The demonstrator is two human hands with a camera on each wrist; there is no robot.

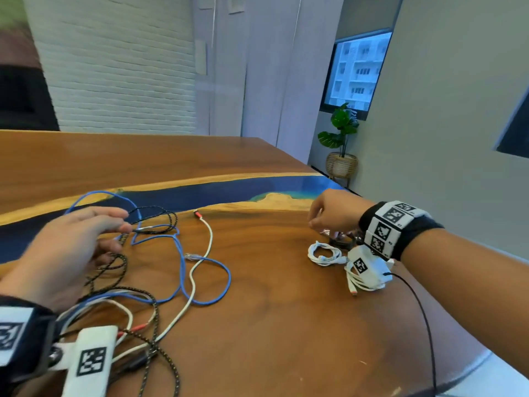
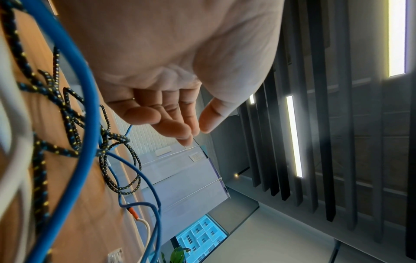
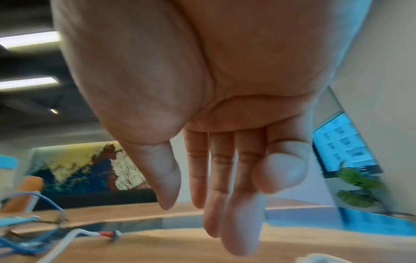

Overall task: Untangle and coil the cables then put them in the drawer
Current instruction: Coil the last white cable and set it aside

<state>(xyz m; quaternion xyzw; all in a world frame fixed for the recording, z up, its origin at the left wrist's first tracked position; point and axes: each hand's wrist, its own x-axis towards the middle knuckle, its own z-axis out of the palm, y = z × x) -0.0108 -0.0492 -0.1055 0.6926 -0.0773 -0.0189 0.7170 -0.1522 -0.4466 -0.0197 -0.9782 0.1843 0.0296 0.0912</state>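
Head view: three loose cables lay tangled on the near left of the wooden table (image 1: 286,325): one blue cable (image 1: 226,277), one black braided cable (image 1: 160,222), one white cable with a red plug (image 1: 210,239). Two coiled white cables (image 1: 325,253) sat at the right, by the right wrist. The left hand (image 1: 65,253) hovered over the tangle, fingers relaxed and extended toward the braided cable; whether they touched it could not be told. The right hand (image 1: 332,209) hung above the table's right part, fingers loosely curled, holding nothing. A blue resin band (image 1: 214,193) crossed the tabletop. Beyond it stood a white brick wall, a window and one potted plant (image 1: 342,138).

Left wrist view: the left hand (image 2: 180,89) was empty, fingers relaxed, thumb apart; blue cable (image 2: 74,74) and braided cable (image 2: 126,170) lay alongside on the wood.

Right wrist view: the right hand (image 3: 225,124) was spread loosely, fingers pointing down, above the table (image 3: 168,249). The view was blurred.
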